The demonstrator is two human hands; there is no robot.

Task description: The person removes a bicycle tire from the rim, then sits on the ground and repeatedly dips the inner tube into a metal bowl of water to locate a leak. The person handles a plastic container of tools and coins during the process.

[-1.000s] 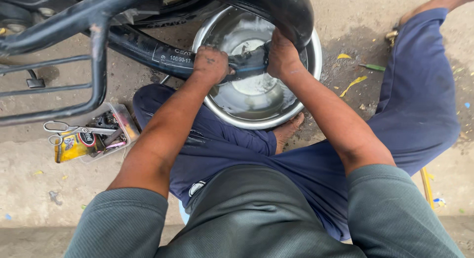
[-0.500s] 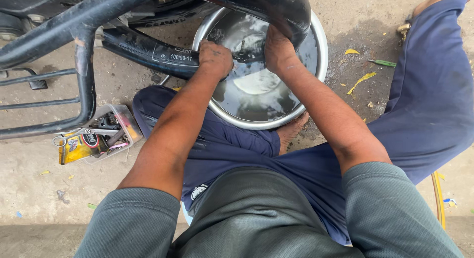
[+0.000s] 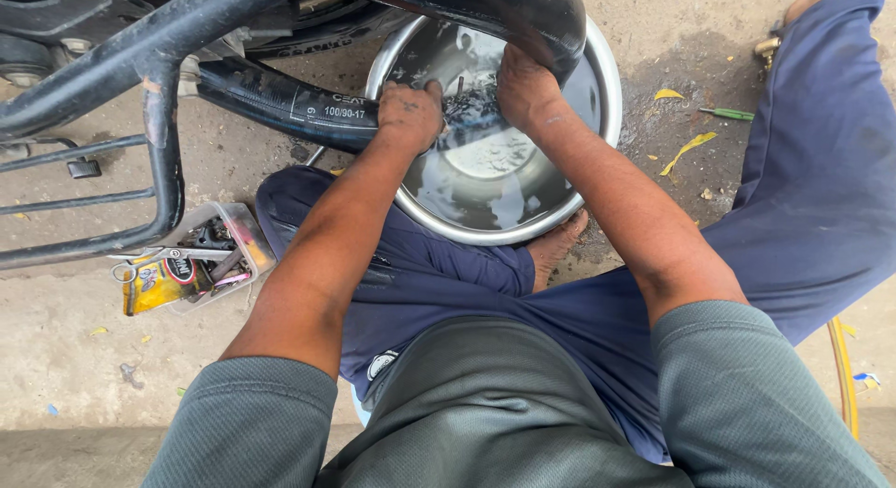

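Your left hand [image 3: 408, 113] and right hand [image 3: 525, 89] both clamp the black tube [image 3: 280, 101], pressing it into the water in the steel basin [image 3: 607, 96] on the ground between your legs. A clear box [image 3: 245, 229] of tools sits at your left knee.

**What I can't make out around the basin**

My right hand [image 3: 525, 89] hides the stretch of inner tube [image 3: 280, 101] it grips over the steel basin [image 3: 597, 87]. The tube's far loop runs off the top edge. Left of the basin, the small tray [image 3: 245, 229] holds bits too small to tell. My right leg [image 3: 821, 171] is cut off.
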